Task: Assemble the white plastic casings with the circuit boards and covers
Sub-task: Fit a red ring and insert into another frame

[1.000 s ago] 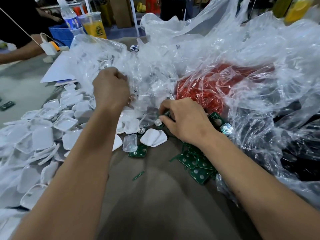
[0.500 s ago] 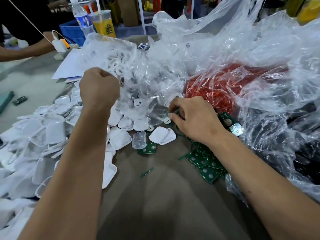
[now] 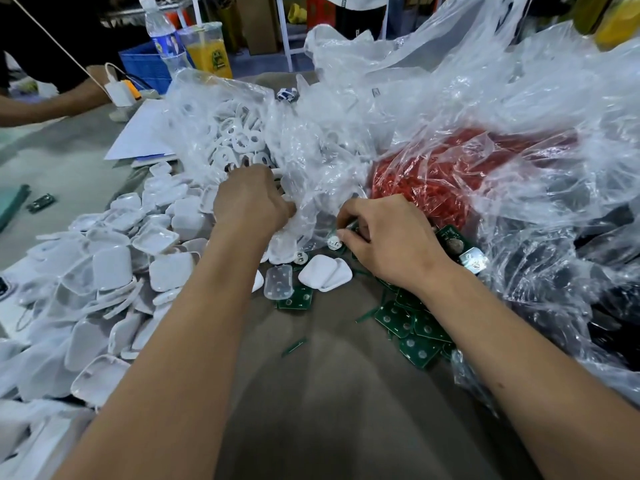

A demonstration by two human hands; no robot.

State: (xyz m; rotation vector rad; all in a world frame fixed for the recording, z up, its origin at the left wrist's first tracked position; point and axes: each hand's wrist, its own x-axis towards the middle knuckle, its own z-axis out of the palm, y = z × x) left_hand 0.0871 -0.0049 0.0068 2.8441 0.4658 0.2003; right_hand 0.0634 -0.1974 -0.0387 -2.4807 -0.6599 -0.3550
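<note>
A heap of white plastic casings [image 3: 114, 265] covers the left of the table. Green circuit boards [image 3: 412, 327] lie in a loose pile at the right, under my right wrist. A clear cover [image 3: 278, 282] and two white casings [image 3: 323, 273] lie between my hands. My left hand [image 3: 249, 202] grips the crumpled edge of a clear plastic bag [image 3: 311, 174] that holds white ring-shaped parts [image 3: 235, 136]. My right hand [image 3: 388, 240] has its fingers curled and pinches a green circuit board [image 3: 351, 226] at the bag's mouth.
A clear bag of red parts [image 3: 433, 181] lies behind my right hand, under more loose plastic sheeting [image 3: 519, 98]. A water bottle [image 3: 162, 39], an orange drink cup [image 3: 207, 50] and a blue crate [image 3: 145, 64] stand at the back left. Another person's arm [image 3: 52, 105] rests there.
My left hand has moved right and down from above the casing heap onto the bag's edge beside my right hand. The right hand has stayed at the bag's mouth.
</note>
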